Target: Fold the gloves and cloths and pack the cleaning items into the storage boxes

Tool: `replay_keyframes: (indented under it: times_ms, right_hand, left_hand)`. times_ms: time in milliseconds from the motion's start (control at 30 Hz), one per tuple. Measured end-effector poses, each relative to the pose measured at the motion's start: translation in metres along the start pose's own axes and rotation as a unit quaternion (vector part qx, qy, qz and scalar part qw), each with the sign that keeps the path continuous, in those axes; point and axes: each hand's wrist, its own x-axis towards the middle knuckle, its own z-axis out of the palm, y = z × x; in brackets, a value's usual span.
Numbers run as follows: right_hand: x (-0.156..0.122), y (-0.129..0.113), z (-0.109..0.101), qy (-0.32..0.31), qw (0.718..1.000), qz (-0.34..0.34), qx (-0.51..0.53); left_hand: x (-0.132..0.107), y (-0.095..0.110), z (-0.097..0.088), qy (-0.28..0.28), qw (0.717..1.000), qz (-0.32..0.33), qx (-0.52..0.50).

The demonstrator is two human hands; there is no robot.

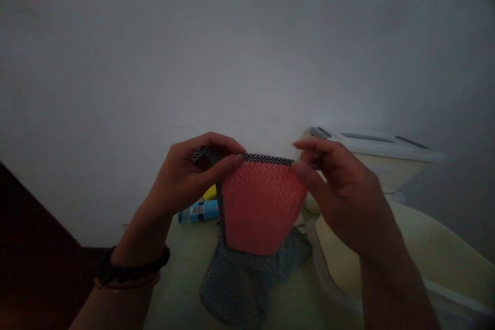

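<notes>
A flat, pinkish-red piece with a woven-looking surface (pixel 261 209) and black-and-white checked edging hangs upright in front of me. My left hand (pixel 201 172) pinches the top edge near its left corner, thumb in front and fingers behind. A loose end of the checked edging shows inside that hand's curl. At the top right corner, my right hand (pixel 332 180) grips the edge between thumb and fingers, its index finger raised off it. Below the red piece spreads a grey-blue textured cloth (pixel 235 289); whether the two are joined, I cannot tell.
On the pale green table (pixel 174 263) lie a blue packet with a barcode (pixel 197 211) and something yellow (pixel 210 193). To the right stand a lidded cream container (pixel 382 165) and a large cream tub (pixel 417 232). A pale wall (pixel 247 51) rises behind.
</notes>
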Motion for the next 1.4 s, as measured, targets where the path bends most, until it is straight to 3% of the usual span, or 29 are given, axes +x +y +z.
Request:
replay_keyframes:
  times_ms: [133,233,400,533,733,833,933,1167,1267,1400]
  right_hand:
    - [0.002,0.001,0.002,-0.088,0.986,0.109,0.094]
    - [0.003,0.001,0.006,-0.135,0.967,0.132,0.174]
    - [0.003,0.000,0.016,-0.083,0.917,0.191,0.340]
    - [0.005,-0.001,0.020,-0.010,0.919,0.228,0.322]
    - [0.007,0.001,0.020,0.060,0.936,0.209,0.277]
    - [0.007,0.001,0.020,0.096,0.945,0.185,0.252]
    - [0.006,0.001,0.019,0.117,0.954,0.170,0.219]
    - [0.005,0.001,0.013,0.132,0.962,0.150,0.187]
    - [0.004,0.001,0.012,0.150,0.965,0.136,0.164]
    - [0.003,0.002,0.013,0.183,0.963,0.119,0.161]
  left_hand:
    - [0.001,0.004,0.009,0.036,0.998,-0.012,-0.059]
    - [0.001,0.004,0.014,0.049,0.991,-0.036,-0.117]
    - [0.003,0.003,0.020,0.059,0.976,-0.098,-0.185]
    - [0.003,0.002,0.016,0.015,0.967,-0.140,-0.212]
    - [-0.001,0.001,0.010,-0.198,0.928,-0.193,-0.249]
    - [-0.003,0.001,0.009,-0.263,0.923,-0.187,-0.209]
    - [-0.003,-0.001,0.007,-0.272,0.935,-0.175,-0.147]
    - [0.000,-0.008,0.009,-0.200,0.969,-0.124,-0.075]
    - [-0.001,-0.010,0.012,-0.198,0.969,-0.121,-0.081]
    - [-0.005,-0.013,0.016,-0.248,0.950,-0.146,-0.123]
